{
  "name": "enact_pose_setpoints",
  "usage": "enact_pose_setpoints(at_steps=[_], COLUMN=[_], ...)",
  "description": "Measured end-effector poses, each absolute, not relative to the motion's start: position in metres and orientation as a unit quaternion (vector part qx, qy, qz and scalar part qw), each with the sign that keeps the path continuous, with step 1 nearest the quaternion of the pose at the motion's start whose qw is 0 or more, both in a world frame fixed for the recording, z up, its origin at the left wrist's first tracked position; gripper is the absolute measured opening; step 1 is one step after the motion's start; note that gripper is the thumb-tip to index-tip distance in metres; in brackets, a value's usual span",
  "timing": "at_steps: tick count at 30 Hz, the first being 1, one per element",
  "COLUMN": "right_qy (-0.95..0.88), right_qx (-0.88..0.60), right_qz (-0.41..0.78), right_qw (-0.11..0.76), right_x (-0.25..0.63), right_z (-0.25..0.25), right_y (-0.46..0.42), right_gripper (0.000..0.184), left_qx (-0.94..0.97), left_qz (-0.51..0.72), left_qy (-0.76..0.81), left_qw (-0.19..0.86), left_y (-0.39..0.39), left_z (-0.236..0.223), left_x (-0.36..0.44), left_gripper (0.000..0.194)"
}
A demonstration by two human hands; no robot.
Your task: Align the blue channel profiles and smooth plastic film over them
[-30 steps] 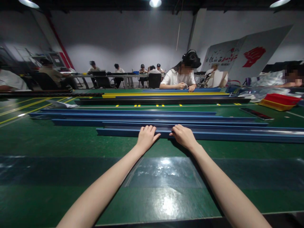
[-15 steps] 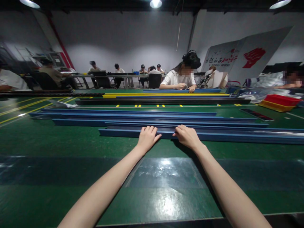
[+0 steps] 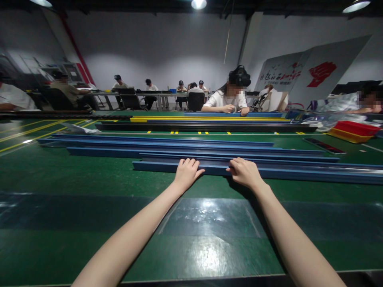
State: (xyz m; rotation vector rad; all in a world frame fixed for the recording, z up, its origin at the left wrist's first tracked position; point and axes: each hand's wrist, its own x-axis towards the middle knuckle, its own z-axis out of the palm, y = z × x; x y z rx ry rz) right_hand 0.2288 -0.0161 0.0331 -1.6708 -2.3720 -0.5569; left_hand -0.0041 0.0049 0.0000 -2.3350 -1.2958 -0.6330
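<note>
Nearest blue rail (image 3: 215, 169) spans the frame's centre to right, its front wall gripped by two hands, left hand (image 3: 187, 174) and right hand (image 3: 244, 173). Upper right, one sign (image 3: 305, 63) bears one red fist (image 3: 322, 74) and blurred lettering.

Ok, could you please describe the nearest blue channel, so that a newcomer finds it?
On the green tabletop, find the group of blue channels. The left hand and right hand touch the nearest channel, which alone runs out of the picture's right side.

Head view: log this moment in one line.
left hand: on near blue rail | right hand: on it too | red tray: beyond, at right
</note>
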Motion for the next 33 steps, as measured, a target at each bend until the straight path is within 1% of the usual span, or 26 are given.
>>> enact_pose_setpoints(at_steps=[6,14,19,33], right_qy=[-0.804,-0.807,-0.820,-0.826], right_qx=[-0.556,-0.548,-0.529,-0.525], right_qz=[-0.191,-0.200,-0.194,-0.182], right_qw=[0.086,0.091,0.098,0.095], right_x=[0.225,0.207,0.197,0.198], right_z=[0.030,0.024,0.018,0.017], right_y=[-0.018,-0.018,-0.017,-0.018], right_gripper=[0.020,0.031,0.027,0.028], left_qx=[-0.836,-0.837,-0.836,-0.838], left_qz=[-0.227,-0.226,-0.224,-0.229], left_qy=[-0.462,-0.464,-0.466,-0.460], left_qw=[0.189,0.184,0.185,0.182], left_y=[0.005,0.005,0.005,0.003], left_z=[0.000,0.001,0.001,0.001], left_x=[-0.003,-0.003,-0.003,-0.002], left_gripper=[0.033,0.030,0.030,0.032])
